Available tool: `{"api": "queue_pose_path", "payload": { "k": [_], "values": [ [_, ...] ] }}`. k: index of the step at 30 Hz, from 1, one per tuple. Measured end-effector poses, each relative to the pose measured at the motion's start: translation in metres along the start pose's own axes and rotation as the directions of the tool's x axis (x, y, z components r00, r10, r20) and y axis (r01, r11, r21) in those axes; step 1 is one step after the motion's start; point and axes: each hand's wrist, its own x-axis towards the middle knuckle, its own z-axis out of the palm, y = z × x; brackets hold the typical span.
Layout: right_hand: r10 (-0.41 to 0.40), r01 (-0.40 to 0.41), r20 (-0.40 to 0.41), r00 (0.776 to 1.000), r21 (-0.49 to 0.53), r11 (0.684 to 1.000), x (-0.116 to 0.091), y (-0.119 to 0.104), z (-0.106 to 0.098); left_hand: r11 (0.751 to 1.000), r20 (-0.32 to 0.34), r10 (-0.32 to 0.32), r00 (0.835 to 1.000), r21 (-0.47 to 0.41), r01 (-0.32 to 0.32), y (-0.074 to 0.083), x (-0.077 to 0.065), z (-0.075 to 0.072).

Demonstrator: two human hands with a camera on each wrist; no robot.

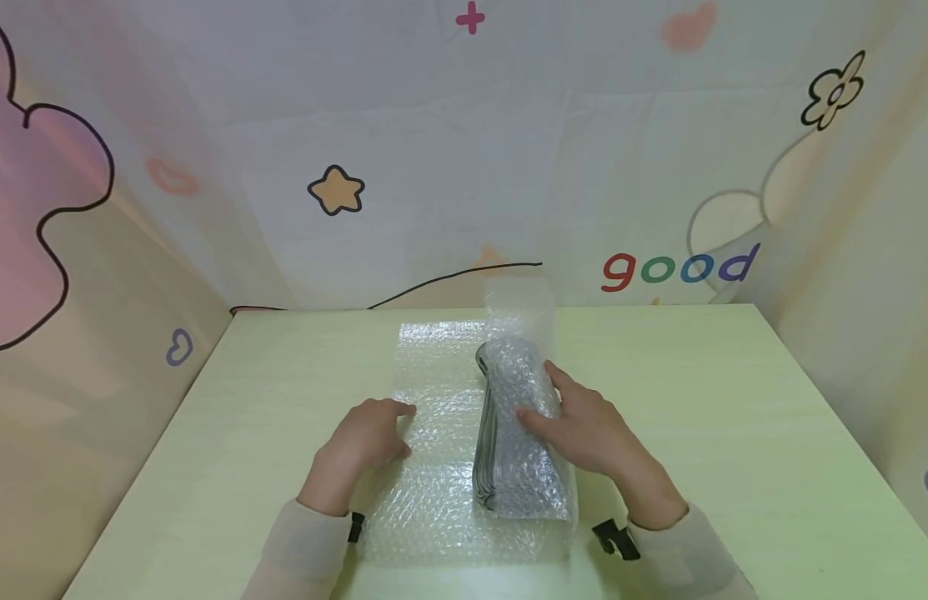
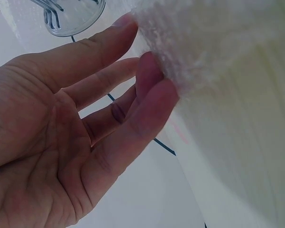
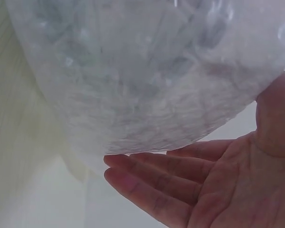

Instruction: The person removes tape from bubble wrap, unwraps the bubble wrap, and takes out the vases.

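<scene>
A sheet of bubble wrap (image 1: 433, 492) lies on the table, with one part folded over a long bundle of thin grey layered pieces (image 1: 484, 450). The bundle's exact kind is hard to tell; a rounded clear end with dark lines (image 2: 76, 19) shows in the left wrist view. My right hand (image 1: 591, 425) holds the folded wrap from the right, thumb on top and fingers along the side. Those fingers (image 3: 166, 183) look nearly straight beneath the wrap in the right wrist view. At the sheet's left edge, the fingertips of my left hand (image 1: 366, 437) touch the wrap, thumb and fingers apart.
The pale green table (image 1: 734, 417) extends to both sides of the wrap. Behind it hangs a printed cloth (image 1: 433, 167), and more cloth stands at both sides. A strip of wrap (image 1: 519, 296) rises at the table's back edge.
</scene>
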Motion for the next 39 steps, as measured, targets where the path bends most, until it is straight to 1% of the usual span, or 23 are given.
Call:
{"api": "queue_pose_path", "payload": {
  "k": [7,14,22,27,34,39],
  "values": [
    [0.015,-0.015,0.013,1.0,0.017,1.0,-0.002,0.002,-0.006,1.0,0.001,0.002,1.0,0.003,-0.002,0.001,-0.001,-0.002],
    [0.006,-0.006,0.025,1.0,0.014,1.0,-0.003,0.006,-0.011,1.0,0.004,-0.004,1.0,-0.002,0.004,0.002,-0.001,-0.001],
    [-0.006,0.005,0.031,1.0,0.033,0.999,-0.002,0.01,-0.016,1.0,0.006,-0.007,1.0,-0.003,0.007,0.001,-0.001,-0.001],
    [-0.005,0.004,0.035,0.999,0.028,1.0,-0.002,0.012,-0.019,1.0,0.005,-0.003,1.0,-0.004,0.003,0.001,-0.001,0.0],
    [0.002,-0.003,0.042,0.999,0.025,1.0,-0.004,0.012,-0.024,1.0,0.003,0.002,1.0,-0.001,-0.002,0.002,-0.004,-0.003],
    [0.005,-0.007,0.044,0.999,0.026,1.0,-0.004,0.014,-0.026,1.0,0.002,0.0,1.0,-0.003,0.0,0.002,-0.003,-0.003]
  ]
}}
